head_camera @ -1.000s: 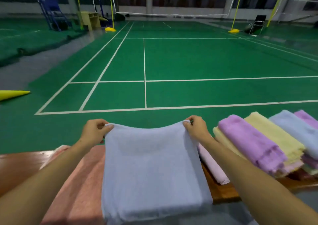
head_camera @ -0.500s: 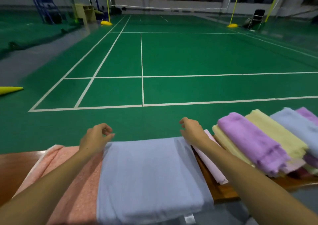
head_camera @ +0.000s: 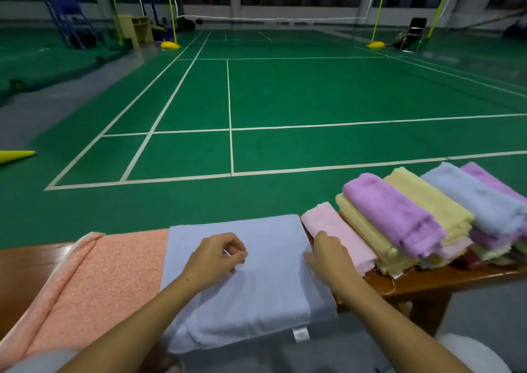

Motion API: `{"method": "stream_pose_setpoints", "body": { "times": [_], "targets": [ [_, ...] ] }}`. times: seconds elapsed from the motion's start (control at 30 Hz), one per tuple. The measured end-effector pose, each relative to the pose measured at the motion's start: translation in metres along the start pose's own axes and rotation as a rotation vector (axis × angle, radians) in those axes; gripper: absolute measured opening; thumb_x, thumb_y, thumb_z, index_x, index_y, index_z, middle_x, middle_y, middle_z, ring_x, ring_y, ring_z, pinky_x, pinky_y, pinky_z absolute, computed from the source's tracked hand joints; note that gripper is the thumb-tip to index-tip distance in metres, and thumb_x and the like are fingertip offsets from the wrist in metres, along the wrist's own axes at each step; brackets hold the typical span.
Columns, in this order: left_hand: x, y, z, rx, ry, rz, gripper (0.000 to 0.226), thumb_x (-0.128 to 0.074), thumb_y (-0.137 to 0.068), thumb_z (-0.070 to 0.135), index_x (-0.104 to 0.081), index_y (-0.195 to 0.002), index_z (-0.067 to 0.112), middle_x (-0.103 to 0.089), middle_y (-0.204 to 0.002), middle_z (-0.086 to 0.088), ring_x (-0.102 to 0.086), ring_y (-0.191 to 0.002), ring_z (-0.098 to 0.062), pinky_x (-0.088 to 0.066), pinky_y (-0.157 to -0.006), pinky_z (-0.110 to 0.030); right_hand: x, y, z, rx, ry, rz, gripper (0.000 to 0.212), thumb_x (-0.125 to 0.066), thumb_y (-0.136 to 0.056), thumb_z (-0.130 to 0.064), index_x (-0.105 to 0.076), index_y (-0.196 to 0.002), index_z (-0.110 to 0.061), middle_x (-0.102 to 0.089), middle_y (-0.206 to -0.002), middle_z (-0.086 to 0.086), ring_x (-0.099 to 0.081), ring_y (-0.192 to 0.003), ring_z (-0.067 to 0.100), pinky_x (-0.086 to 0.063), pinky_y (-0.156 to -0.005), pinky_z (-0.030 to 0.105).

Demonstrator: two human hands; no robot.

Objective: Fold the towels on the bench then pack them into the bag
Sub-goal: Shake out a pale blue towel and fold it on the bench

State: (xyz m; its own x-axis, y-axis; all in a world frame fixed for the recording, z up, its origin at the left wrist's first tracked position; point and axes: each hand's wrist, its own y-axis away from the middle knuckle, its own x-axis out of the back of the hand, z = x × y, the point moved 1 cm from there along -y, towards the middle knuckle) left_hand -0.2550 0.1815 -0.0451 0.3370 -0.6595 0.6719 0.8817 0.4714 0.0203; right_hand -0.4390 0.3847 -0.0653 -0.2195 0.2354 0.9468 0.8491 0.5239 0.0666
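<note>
A light blue towel (head_camera: 265, 281) lies folded across the wooden bench (head_camera: 427, 284), its near edge hanging over the front with a white tag showing. My left hand (head_camera: 216, 258) rests on the middle of the blue towel with its fingers loosely curled and holds nothing. At the towel's right edge, my right hand (head_camera: 328, 254) bends its fingers down over the edge. A salmon pink towel (head_camera: 94, 281) lies spread under the blue one on the left. No bag is in view.
A folded pale pink towel (head_camera: 339, 232) lies just right of my right hand. Beyond it sits a stack of folded yellow, purple and blue towels (head_camera: 427, 215). Green badminton court floor (head_camera: 285, 101) stretches beyond the bench.
The blue towel was laid down flat on the bench and its far corners were let go. Both hands then drew back toward me: the left onto the towel's middle, the right to its right edge.
</note>
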Motion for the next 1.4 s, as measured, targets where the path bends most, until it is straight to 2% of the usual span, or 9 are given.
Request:
{"method": "stream_pose_setpoints", "body": {
  "times": [0.17, 0.27, 0.33, 0.47, 0.6, 0.7, 1.03, 1.2, 1.4],
  "targets": [
    [-0.021, -0.010, 0.011, -0.041, 0.053, -0.086, 0.001, -0.072, -0.092, 0.030, -0.071, -0.092, 0.030, -0.077, -0.081, 0.015, -0.074, -0.067, -0.011, -0.062, -0.076, -0.045, -0.007, -0.009, -0.003, -0.034, -0.110, -0.042, 0.032, -0.068, -0.094, -0.032, -0.047, -0.074, -0.019, -0.052, -0.073, -0.003, -0.055, -0.071, 0.023, -0.041, -0.058, 0.031],
    [-0.027, -0.019, 0.017, -0.068, -0.013, -0.108, 0.013, -0.067, -0.086, 0.043, -0.069, -0.096, 0.036, -0.074, -0.086, 0.023, -0.070, -0.072, -0.006, -0.060, -0.077, -0.042, -0.010, -0.009, -0.015, -0.013, -0.136, -0.053, 0.017, -0.063, -0.091, -0.032, -0.054, -0.094, -0.018, -0.056, -0.082, -0.001, -0.055, -0.074, 0.024, -0.041, -0.061, 0.034],
    [-0.030, -0.024, 0.022, -0.110, -0.132, -0.138, 0.022, -0.065, -0.089, 0.046, -0.063, -0.110, 0.042, -0.071, -0.094, 0.029, -0.067, -0.078, -0.003, -0.058, -0.079, -0.039, -0.010, -0.004, -0.023, 0.074, -0.159, -0.024, 0.024, -0.063, -0.090, -0.030, -0.050, -0.107, -0.020, -0.055, -0.086, -0.001, -0.055, -0.076, 0.023, -0.038, -0.058, 0.033],
    [-0.032, -0.033, 0.033, -0.227, -0.439, -0.200, 0.052, -0.061, -0.098, 0.042, -0.033, -0.139, 0.059, -0.068, -0.107, 0.025, -0.063, -0.083, -0.004, -0.055, -0.079, -0.037, -0.008, 0.009, -0.043, 0.361, -0.252, 0.010, 0.018, -0.064, -0.090, -0.022, -0.046, -0.094, -0.025, -0.053, -0.078, -0.008, -0.055, -0.072, 0.016, -0.038, -0.060, 0.027],
    [-0.020, -0.041, 0.030, -0.189, -0.461, -0.334, 0.024, -0.060, -0.091, 0.036, -0.049, -0.111, 0.044, -0.072, -0.089, 0.018, -0.063, -0.078, -0.008, -0.055, -0.074, -0.038, -0.009, 0.019, -0.048, 0.473, -0.518, -0.141, 0.006, -0.065, -0.095, -0.026, -0.061, -0.099, -0.023, -0.068, -0.093, -0.009, -0.063, -0.084, 0.008, -0.051, -0.072, 0.027],
    [-0.015, -0.045, 0.027, -0.188, -0.442, -0.328, 0.006, -0.058, -0.090, 0.034, -0.059, -0.095, 0.036, -0.071, -0.072, 0.024, -0.065, -0.068, 0.000, -0.056, -0.073, -0.036, 0.002, 0.026, -0.038, 0.433, -0.652, -0.194, 0.024, -0.070, -0.089, -0.037, -0.061, -0.107, -0.024, -0.069, -0.097, -0.009, -0.065, -0.089, 0.005, -0.055, -0.076, 0.025],
    [0.001, -0.040, 0.017, -0.089, -0.246, -0.267, 0.031, -0.064, -0.094, 0.013, -0.080, -0.094, 0.040, -0.073, -0.061, 0.012, -0.072, -0.059, -0.005, -0.057, -0.069, -0.029, 0.022, 0.051, 0.026, 0.390, -0.379, -0.551, 0.023, -0.078, -0.083, -0.033, -0.070, -0.087, -0.012, -0.059, -0.073, -0.009, -0.050, -0.064, 0.002, -0.043, -0.062, 0.027],
    [0.010, -0.029, 0.024, -0.025, 0.184, -0.387, 0.034, -0.058, -0.097, -0.006, -0.082, -0.106, 0.017, -0.079, -0.084, -0.010, -0.077, -0.069, -0.034, -0.055, -0.057, -0.033, 0.029, 0.052, 0.032, 0.409, -0.508, -0.402, 0.015, -0.069, -0.090, -0.035, -0.068, -0.089, -0.021, -0.067, -0.082, -0.004, -0.060, -0.074, 0.010, -0.051, -0.069, 0.031],
    [0.017, -0.019, 0.014, -0.070, 0.172, -0.371, 0.024, -0.065, -0.084, -0.005, -0.075, -0.085, 0.017, -0.074, -0.080, -0.014, -0.072, -0.073, -0.024, -0.058, -0.063, -0.040, 0.016, 0.020, 0.023, 0.373, -0.464, -0.207, 0.016, -0.063, -0.090, -0.029, -0.065, -0.081, -0.016, -0.064, -0.076, 0.004, -0.057, -0.071, 0.015, -0.050, -0.068, 0.043]
  ]
}}
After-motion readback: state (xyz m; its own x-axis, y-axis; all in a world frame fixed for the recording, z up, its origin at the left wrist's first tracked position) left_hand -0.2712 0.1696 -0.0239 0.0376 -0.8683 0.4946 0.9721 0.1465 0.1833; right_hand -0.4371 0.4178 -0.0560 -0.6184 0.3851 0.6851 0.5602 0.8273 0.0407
